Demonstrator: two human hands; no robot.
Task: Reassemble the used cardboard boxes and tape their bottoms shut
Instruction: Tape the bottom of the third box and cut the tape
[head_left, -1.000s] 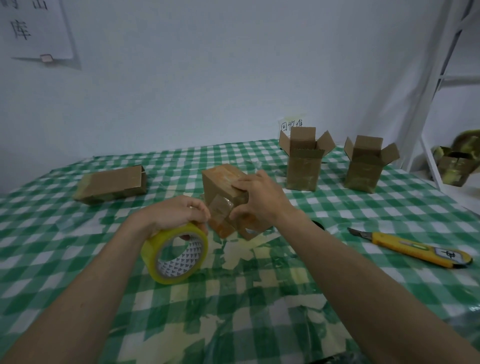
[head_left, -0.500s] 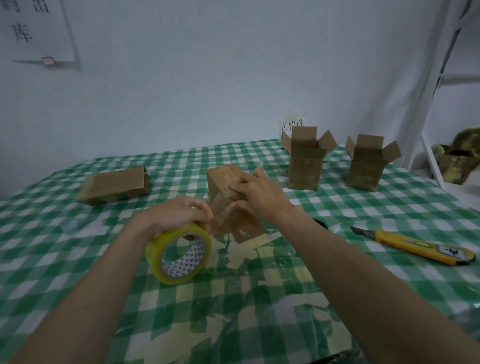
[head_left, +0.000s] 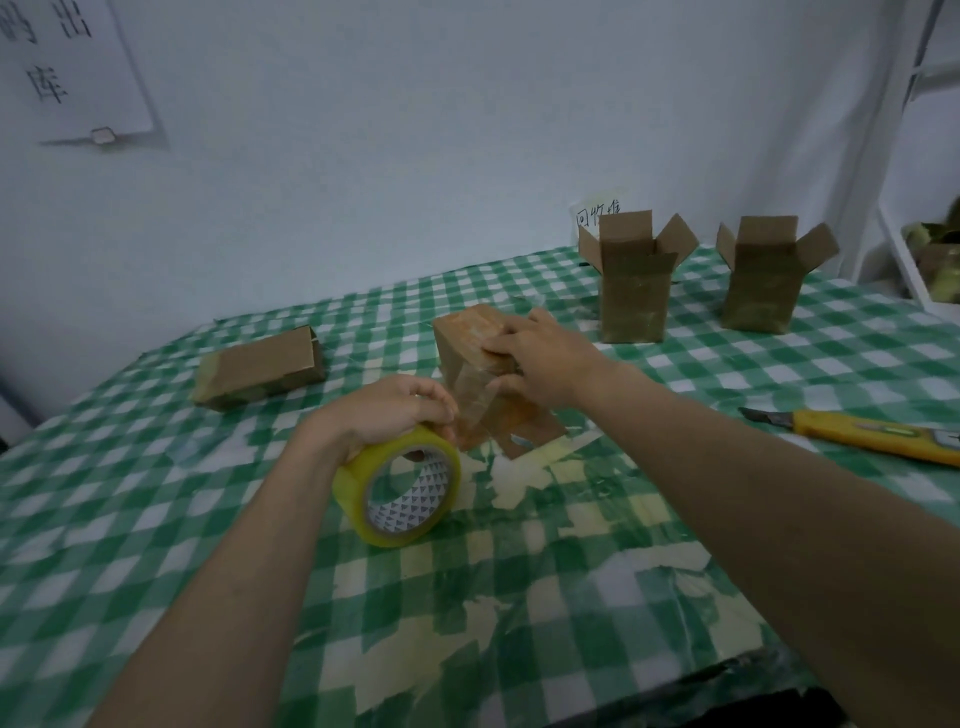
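Note:
A small brown cardboard box (head_left: 467, 338) stands upside down at the table's middle, its closed bottom facing up and its loose flaps splayed on the cloth. My right hand (head_left: 545, 358) grips its top and near side, thumb pressing a strip of clear tape down the side. My left hand (head_left: 395, 413) holds a yellow tape roll (head_left: 400, 488) just left of the box, with the tape running from the roll to the box. Two upright boxes with open top flaps stand at the back right, one (head_left: 634, 291) nearer the middle and one (head_left: 763, 286) further right.
A flat folded box (head_left: 260, 369) lies at the left. A yellow utility knife (head_left: 872, 434) lies at the right, blade pointing left. The green checked tablecloth (head_left: 156, 519) has torn patches near me. A white shelf frame (head_left: 893, 244) stands at the far right.
The box has tipped more upright under my right hand. My left hand has pulled the roll lower and slightly right, drawing tape down the box's side.

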